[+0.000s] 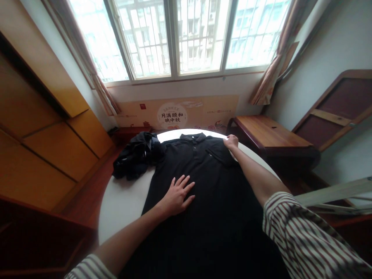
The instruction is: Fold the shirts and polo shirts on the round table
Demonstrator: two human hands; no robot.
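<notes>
A black polo shirt (pixel 203 193) lies spread front side up, its collar toward the window. My left hand (pixel 178 195) rests flat on the middle of the shirt with the fingers spread. Farther off on the right, my right hand (pixel 231 142) has its fingers closed on the shirt's edge near the shoulder and sleeve. A crumpled heap of black clothes (pixel 138 155) sits left of the collar, touching or very close to the shirt's left sleeve.
Under the shirt is a round white table (pixel 119 209). Yellow-brown cabinets (pixel 55 151) stand at the left. A wooden bench (pixel 273 131) stands at the right below a curtain (pixel 267 85). A printed banner (pixel 200 112) hangs beneath the windows.
</notes>
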